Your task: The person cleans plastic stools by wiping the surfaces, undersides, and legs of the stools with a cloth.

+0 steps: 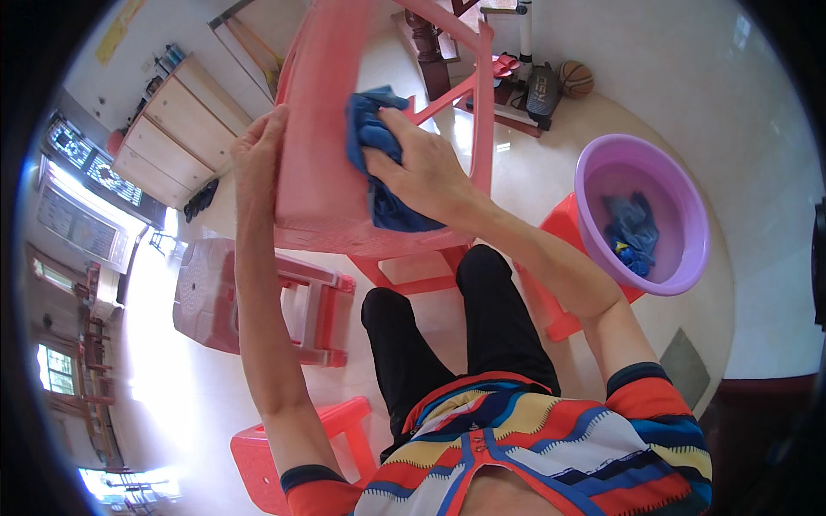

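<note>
A pink plastic stool (314, 172) is held up in front of me, tilted, with its legs pointing away to the upper right. My left hand (258, 146) grips its left edge, the fingers closed on the rim. In my right hand (426, 168) is a bunched blue cloth (379, 142), pressed against the stool's surface, with one end hanging down over the lower edge. Part of that cloth is hidden under my fingers. Below the raised stool, a red stool (404, 273) shows partly, just past my knees.
At right a purple basin (699, 249) stands on a red stool (564, 322), with wet-looking blue cloth (635, 225) inside. A brownish-pink stool (206, 297) lies at left, another red stool (258, 464) lower left. A basketball (576, 78) and a cabinet (176, 129) stand farther off.
</note>
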A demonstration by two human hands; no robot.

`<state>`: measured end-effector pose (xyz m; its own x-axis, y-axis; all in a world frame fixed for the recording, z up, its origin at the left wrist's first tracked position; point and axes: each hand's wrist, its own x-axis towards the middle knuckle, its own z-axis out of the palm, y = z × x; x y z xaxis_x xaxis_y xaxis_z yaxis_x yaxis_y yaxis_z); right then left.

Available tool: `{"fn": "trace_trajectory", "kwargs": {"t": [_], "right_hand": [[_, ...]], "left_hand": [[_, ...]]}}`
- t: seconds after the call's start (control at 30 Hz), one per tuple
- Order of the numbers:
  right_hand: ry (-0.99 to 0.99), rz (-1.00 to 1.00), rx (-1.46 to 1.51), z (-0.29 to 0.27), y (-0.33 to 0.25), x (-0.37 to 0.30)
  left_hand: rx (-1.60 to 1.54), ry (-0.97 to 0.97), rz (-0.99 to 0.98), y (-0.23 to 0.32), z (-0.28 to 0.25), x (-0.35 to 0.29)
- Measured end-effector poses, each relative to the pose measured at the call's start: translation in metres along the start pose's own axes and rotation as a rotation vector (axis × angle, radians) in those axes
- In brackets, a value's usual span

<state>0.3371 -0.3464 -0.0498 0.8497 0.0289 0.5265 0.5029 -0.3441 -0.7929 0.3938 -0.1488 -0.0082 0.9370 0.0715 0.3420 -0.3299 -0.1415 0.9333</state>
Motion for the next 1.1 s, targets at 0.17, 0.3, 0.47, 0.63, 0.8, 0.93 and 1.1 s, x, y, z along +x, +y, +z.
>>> {"fn": "trace_trajectory", "kwargs": {"t": [0.17, 0.3, 0.47, 0.63, 0.8, 0.93, 1.1], "right_hand": [[-0.097, -0.249, -0.248, 0.015, -0.018, 0.025], [-0.247, -0.324, -0.309, 0.034, -0.02, 0.024], [-0.41, -0.346, -0.53, 0.039, -0.015, 0.016], [-0.298, -0.478, -0.622, 0.034, -0.005, 0.015], [-0.172, -0.483, -0.6, 0.033, -0.011, 0.009], [-0.32, -0.825, -0.551, 0.032, -0.001, 0.008], [-0.373, -0.848, -0.553, 0.006, 0.0, 0.008]], "left_hand": [[-0.357, 0.076, -0.191, -0.024, -0.018, -0.004], [-0.439, 0.102, -0.292, -0.079, -0.048, -0.008], [-0.48, 0.08, -0.321, -0.126, -0.077, -0.007], [-0.712, -0.179, -0.374, -0.131, -0.1, -0.012], [-0.077, -0.053, -0.541, -0.089, -0.098, 0.003], [0.782, 0.095, 0.067, -0.101, -0.091, 0.007], [0.926, 0.215, 0.331, -0.086, -0.063, -0.014]]}}
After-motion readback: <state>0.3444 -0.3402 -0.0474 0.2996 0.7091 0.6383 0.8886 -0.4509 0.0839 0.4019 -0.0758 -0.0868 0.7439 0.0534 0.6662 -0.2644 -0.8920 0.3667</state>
